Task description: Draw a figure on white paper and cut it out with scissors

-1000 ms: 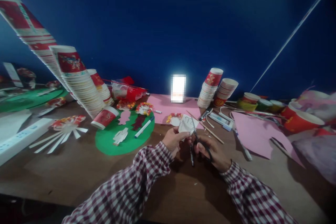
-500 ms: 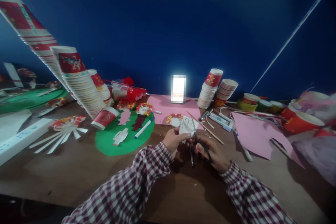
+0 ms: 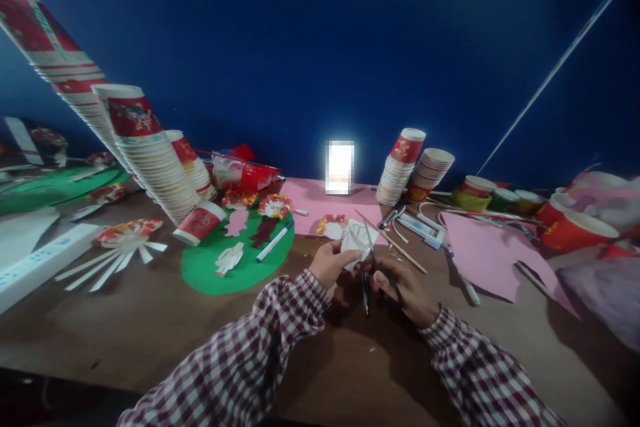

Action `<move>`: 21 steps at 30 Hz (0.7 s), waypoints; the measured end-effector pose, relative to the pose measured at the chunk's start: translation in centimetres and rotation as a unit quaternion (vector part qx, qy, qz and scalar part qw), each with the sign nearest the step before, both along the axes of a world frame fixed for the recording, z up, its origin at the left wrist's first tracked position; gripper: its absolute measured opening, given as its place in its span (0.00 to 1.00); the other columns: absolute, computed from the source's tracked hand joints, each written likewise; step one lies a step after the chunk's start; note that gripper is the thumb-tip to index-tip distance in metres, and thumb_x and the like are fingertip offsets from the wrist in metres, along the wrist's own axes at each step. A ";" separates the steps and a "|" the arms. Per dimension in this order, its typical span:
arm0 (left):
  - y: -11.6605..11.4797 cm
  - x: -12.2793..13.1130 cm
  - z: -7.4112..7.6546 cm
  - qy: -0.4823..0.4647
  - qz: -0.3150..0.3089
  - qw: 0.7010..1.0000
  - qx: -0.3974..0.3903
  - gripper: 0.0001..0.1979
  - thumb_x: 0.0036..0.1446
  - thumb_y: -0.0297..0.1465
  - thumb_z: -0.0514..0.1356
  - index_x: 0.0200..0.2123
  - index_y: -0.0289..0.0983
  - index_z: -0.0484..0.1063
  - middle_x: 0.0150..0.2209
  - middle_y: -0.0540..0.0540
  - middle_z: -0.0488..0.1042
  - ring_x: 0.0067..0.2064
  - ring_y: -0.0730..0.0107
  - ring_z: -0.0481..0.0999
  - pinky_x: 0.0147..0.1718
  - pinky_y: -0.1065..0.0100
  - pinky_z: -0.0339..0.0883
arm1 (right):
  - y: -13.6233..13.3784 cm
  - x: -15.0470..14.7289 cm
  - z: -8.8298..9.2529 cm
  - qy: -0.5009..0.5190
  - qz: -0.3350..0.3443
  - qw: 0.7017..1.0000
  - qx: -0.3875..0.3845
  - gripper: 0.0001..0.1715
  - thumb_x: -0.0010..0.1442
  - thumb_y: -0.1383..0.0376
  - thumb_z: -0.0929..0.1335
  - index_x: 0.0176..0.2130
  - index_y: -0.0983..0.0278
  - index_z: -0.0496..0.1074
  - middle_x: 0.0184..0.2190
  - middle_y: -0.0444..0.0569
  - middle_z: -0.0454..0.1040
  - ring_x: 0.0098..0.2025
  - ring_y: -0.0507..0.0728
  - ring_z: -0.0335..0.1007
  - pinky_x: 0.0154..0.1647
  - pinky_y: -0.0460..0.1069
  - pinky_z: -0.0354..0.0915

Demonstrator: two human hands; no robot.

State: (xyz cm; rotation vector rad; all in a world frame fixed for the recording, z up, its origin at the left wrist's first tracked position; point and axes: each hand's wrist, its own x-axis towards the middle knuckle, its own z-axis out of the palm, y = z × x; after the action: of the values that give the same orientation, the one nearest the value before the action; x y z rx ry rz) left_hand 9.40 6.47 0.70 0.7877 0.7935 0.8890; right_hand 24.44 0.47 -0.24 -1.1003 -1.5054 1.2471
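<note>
Between thumb and fingers, my left hand (image 3: 327,265) pinches a small piece of white paper (image 3: 354,240) with dark drawn lines on it. My right hand (image 3: 405,287) is closed round the black handles of a pair of scissors (image 3: 371,250), whose blades lie against the paper's right side. Below the two hands, a dark pen (image 3: 366,300) points toward me; whether it touches a hand is hidden. Just beyond the paper lies a white disc with a red and yellow edge (image 3: 333,225).
At left, a green paper circle (image 3: 215,280) bears paper cut-outs and a marker (image 3: 274,243). Tall paper cup stacks (image 3: 150,153) lean behind it. Pink paper (image 3: 485,247) and orange cups (image 3: 575,233) are at right. A bright screen (image 3: 340,168) stands at the back.
The white paper has turned and shifted slightly in my left hand, against the scissor blades. Both hands stay in almost the same place.
</note>
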 end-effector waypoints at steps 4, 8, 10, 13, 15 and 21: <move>0.0 0.1 0.0 -0.016 -0.002 1.000 0.002 0.13 0.34 0.29 0.67 0.26 0.30 0.70 0.19 0.50 0.69 0.19 0.79 0.65 0.18 0.75 0.57 | -0.1 0.0 -0.1 0.007 -0.003 1.000 -0.014 0.20 0.57 0.52 0.64 0.41 0.66 0.67 0.24 0.43 0.62 0.23 0.49 0.59 0.22 0.44 0.60; -0.1 0.1 -0.1 -0.016 -0.007 1.000 0.003 0.13 0.34 0.29 0.67 0.27 0.30 0.71 0.21 0.49 0.70 0.20 0.79 0.66 0.19 0.75 0.58 | -0.1 -0.1 0.2 0.005 0.001 1.000 -0.005 0.20 0.57 0.52 0.64 0.39 0.66 0.67 0.24 0.43 0.62 0.23 0.49 0.58 0.22 0.43 0.59; -0.1 0.1 -0.1 -0.014 -0.010 1.000 0.002 0.13 0.35 0.29 0.67 0.27 0.29 0.71 0.21 0.48 0.71 0.20 0.78 0.66 0.19 0.75 0.59 | -0.1 -0.2 0.4 0.000 0.000 1.000 0.001 0.20 0.57 0.52 0.64 0.39 0.65 0.67 0.23 0.42 0.62 0.23 0.49 0.57 0.22 0.43 0.59; -0.2 0.2 -0.1 -0.012 -0.014 1.000 0.002 0.15 0.35 0.30 0.67 0.28 0.29 0.71 0.23 0.46 0.72 0.22 0.75 0.69 0.20 0.74 0.59 | 0.0 -0.2 0.5 -0.005 -0.004 1.000 0.005 0.20 0.57 0.52 0.64 0.38 0.66 0.68 0.23 0.42 0.61 0.23 0.49 0.57 0.22 0.43 0.58; -0.2 0.2 -0.1 -0.012 -0.013 1.000 0.000 0.15 0.34 0.30 0.67 0.28 0.29 0.71 0.24 0.45 0.72 0.23 0.73 0.70 0.20 0.74 0.59 | 0.0 -0.2 0.5 -0.010 -0.007 1.000 0.010 0.20 0.57 0.52 0.63 0.38 0.66 0.68 0.23 0.43 0.61 0.23 0.49 0.57 0.22 0.44 0.57; -0.2 0.2 0.0 -0.027 -0.016 0.999 0.001 0.15 0.33 0.30 0.67 0.27 0.29 0.71 0.22 0.46 0.71 0.22 0.75 0.69 0.20 0.74 0.58 | -0.1 -0.1 0.6 -0.025 -0.013 0.999 0.028 0.19 0.57 0.53 0.63 0.37 0.66 0.68 0.23 0.43 0.62 0.24 0.50 0.56 0.24 0.44 0.56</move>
State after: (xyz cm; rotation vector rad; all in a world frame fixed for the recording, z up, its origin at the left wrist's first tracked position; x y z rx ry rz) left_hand 9.63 6.29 0.67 0.7722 0.7301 0.8786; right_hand 24.33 0.41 0.33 -1.1186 -1.5503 1.1603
